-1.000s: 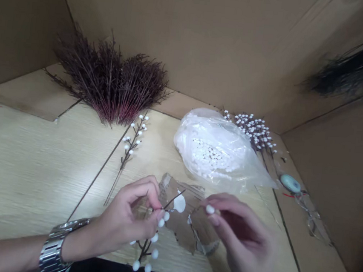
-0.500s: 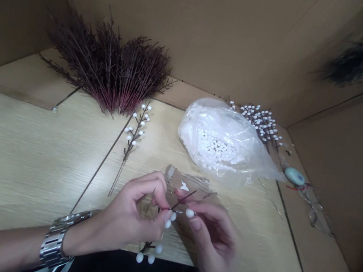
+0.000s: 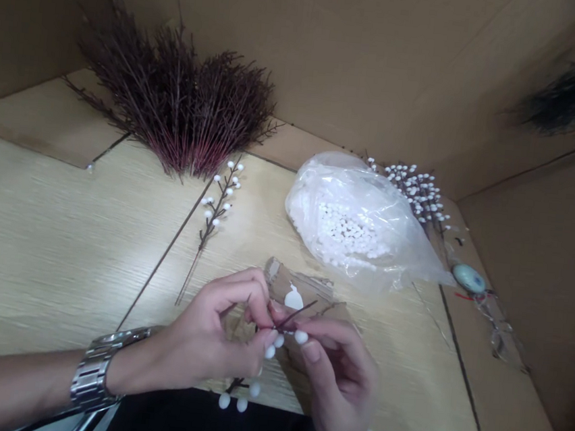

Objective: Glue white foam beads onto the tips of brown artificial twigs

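I am watching from afar as the left hand [image 3: 225, 335] is pinching the twig [image 3: 303, 310] narrowly between thumb and forefinger, its free end slanting away and to the right, while the right hand [image 3: 340, 376] is holding a bead [image 3: 301, 337] between thumb and forefinger. That bead is sitting just right of the left pinch, on the near side of the slanting end, and I am not managing to tell whether it is touching the twig. Farther out, the cardboard [image 3: 281, 279] is lying beyond the fingertips, the bag [image 3: 347, 228] resting behind it.
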Demonstrator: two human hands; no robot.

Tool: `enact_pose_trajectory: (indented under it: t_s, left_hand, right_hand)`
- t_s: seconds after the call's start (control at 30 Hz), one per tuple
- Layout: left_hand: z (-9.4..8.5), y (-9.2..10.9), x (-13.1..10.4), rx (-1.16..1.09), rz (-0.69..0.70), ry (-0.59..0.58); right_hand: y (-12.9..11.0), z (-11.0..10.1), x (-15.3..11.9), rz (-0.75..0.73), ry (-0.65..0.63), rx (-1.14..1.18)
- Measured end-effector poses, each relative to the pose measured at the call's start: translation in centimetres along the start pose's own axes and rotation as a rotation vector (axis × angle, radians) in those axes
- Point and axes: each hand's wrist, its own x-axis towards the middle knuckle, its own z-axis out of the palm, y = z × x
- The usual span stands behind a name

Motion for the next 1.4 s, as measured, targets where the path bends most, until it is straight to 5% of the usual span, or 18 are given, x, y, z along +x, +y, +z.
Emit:
enact_pose_trajectory:
  t_s: [1.4]
  left_hand:
    - [0.1, -0.3, 0.0, 0.062, 0.024, 0.028]
  right_hand:
    - [1.0, 0.2, -0.9, 0.017, 0.075, -0.132]
